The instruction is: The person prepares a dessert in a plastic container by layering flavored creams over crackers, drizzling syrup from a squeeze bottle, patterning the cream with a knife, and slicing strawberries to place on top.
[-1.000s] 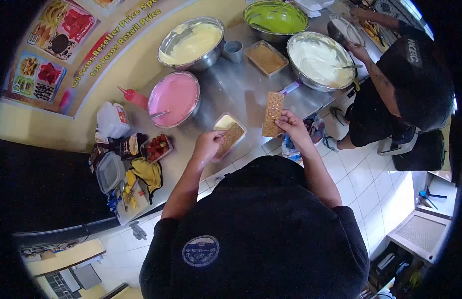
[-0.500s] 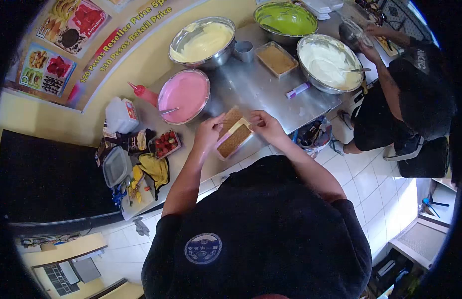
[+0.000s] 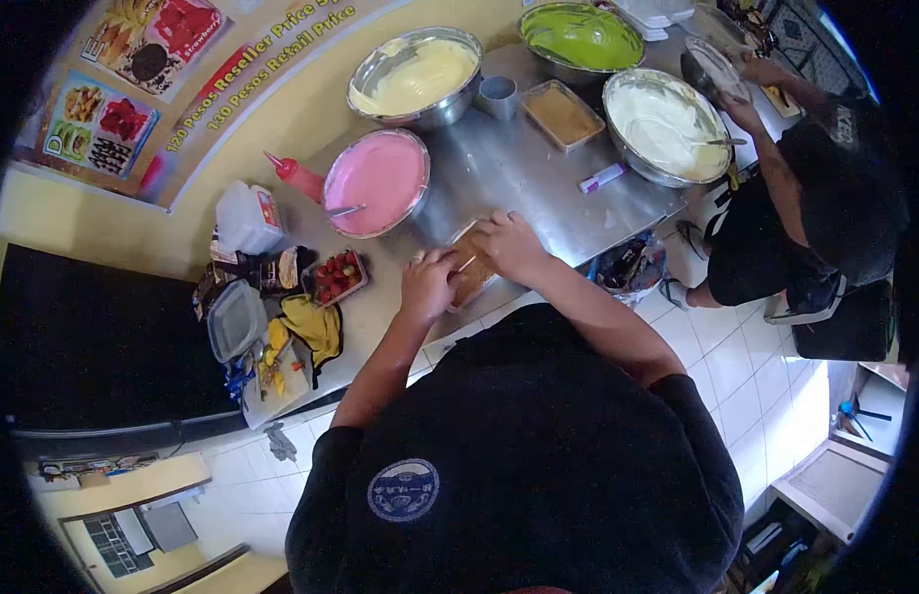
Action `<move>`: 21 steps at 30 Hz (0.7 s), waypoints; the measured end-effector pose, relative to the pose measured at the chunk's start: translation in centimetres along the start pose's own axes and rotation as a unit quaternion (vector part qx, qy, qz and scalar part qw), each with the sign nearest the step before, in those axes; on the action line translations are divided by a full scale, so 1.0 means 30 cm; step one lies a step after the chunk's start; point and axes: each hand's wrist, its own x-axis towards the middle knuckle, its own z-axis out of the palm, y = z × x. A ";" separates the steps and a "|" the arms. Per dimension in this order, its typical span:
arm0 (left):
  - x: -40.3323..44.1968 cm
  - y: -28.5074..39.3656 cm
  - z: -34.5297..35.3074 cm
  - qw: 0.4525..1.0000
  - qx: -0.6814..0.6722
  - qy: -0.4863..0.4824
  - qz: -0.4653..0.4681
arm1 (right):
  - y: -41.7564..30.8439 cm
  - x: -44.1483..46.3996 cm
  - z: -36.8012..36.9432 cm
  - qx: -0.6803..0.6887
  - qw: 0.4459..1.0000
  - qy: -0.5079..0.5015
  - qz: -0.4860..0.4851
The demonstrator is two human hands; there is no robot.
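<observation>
Brown crackers [image 3: 471,259] lie in a small clear tub [image 3: 458,305] at the table's near edge, largely covering the cream inside. My left hand [image 3: 429,286] rests on the tub's left side, its fingertips on the crackers. From the right, my right hand [image 3: 512,246] presses its bent fingers on the crackers' upper part. Just beyond them stands a steel bowl of pink cream [image 3: 378,181] with a spoon in it. Whether the fingers pinch a cracker or only lie on top is hidden.
Bowls of yellow [image 3: 417,79], green [image 3: 581,38] and white cream [image 3: 663,127] stand farther back, beside a metal cup [image 3: 497,97] and a filled tray [image 3: 563,116]. Strawberries [image 3: 336,279] sit at left. A co-worker [image 3: 836,198] at right holds a bowl.
Both hands have come together over the tub. The cracker that was in my right hand a second ago now lies in the tub with the other. The view has shifted slightly.
</observation>
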 end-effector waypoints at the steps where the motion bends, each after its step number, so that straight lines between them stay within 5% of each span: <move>1: -0.007 -0.007 0.006 1.000 -0.025 -0.003 -0.002 | -0.008 0.011 0.012 -0.004 0.998 -0.063 0.006; 5: -0.028 -0.054 0.025 0.997 -0.070 0.012 -0.007 | -0.004 0.015 0.001 0.017 0.990 -0.137 0.034; 6: -0.041 -0.068 0.034 0.991 -0.092 0.099 -0.021 | -0.003 0.006 -0.002 0.016 0.990 -0.138 0.032; 8: -0.079 -0.100 0.098 0.975 -0.114 0.189 -0.037 | 0.011 -0.024 -0.009 0.063 0.988 0.004 0.139; 9: -0.108 -0.121 0.162 0.933 -0.262 0.192 -0.157 | 0.040 -0.043 0.036 0.061 0.989 0.005 0.137; 11: -0.140 -0.140 0.218 0.853 -0.403 0.192 -0.269 | 0.115 -0.088 0.177 0.317 0.913 -0.011 0.256; 12: -0.143 -0.148 0.224 0.801 -0.514 0.106 -0.287 | 0.121 -0.099 0.168 0.314 0.915 -0.010 0.252; 13: -0.129 -0.157 0.222 0.732 -0.613 0.016 -0.296 | 0.118 -0.113 0.155 0.444 0.851 -0.007 0.280; 14: -0.105 -0.136 0.159 0.733 -0.615 0.019 -0.290 | 0.116 -0.124 0.139 0.564 0.769 -0.006 0.302; 16: -0.064 -0.063 -0.026 0.743 -0.618 0.022 -0.256 | 0.079 -0.127 -0.054 0.543 0.781 -0.002 0.308; 18: -0.031 -0.114 -0.025 0.737 -0.624 0.063 -0.252 | 0.055 -0.164 -0.172 0.637 0.689 0.019 0.344; 19: -0.006 -0.131 -0.065 0.824 -0.515 0.096 -0.216 | 0.057 -0.188 -0.172 0.634 0.694 0.015 0.340; 21: 0.054 -0.216 -0.172 0.928 -0.292 0.207 -0.100 | 0.075 -0.216 -0.135 0.458 0.807 0.113 0.356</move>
